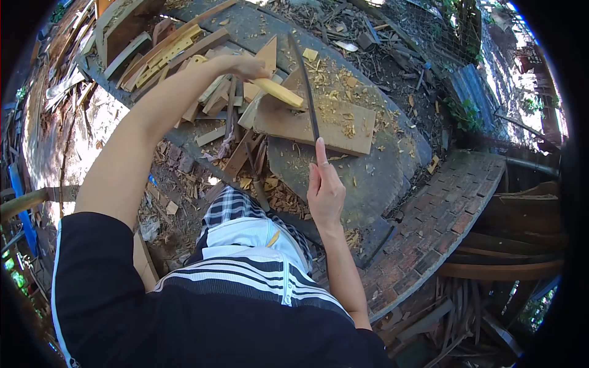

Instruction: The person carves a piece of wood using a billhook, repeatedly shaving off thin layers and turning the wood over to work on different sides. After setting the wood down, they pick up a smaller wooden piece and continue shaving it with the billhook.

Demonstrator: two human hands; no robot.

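Note:
My left hand (245,66) reaches out over the workbench (362,190), its fingers closed around one end of a yellow wood piece (281,93). The free end of that piece points right, close over a thick wooden block (343,122). In front of me, my right hand (326,195) is closed with its forefinger stretched along a long, thin dark machete (308,92). The blade runs up and away from me, crossing the block in this view right by the yellow piece's end. Its handle is hidden in my palm.
Pale wood shavings (319,76) cover much of the bench. Planks and offcuts (178,55) are piled at the upper left, with a chip heap (285,199) near my lap. A brick-patterned curved surface (442,202) lies at right. Scrap wood (399,64) litters the ground beyond.

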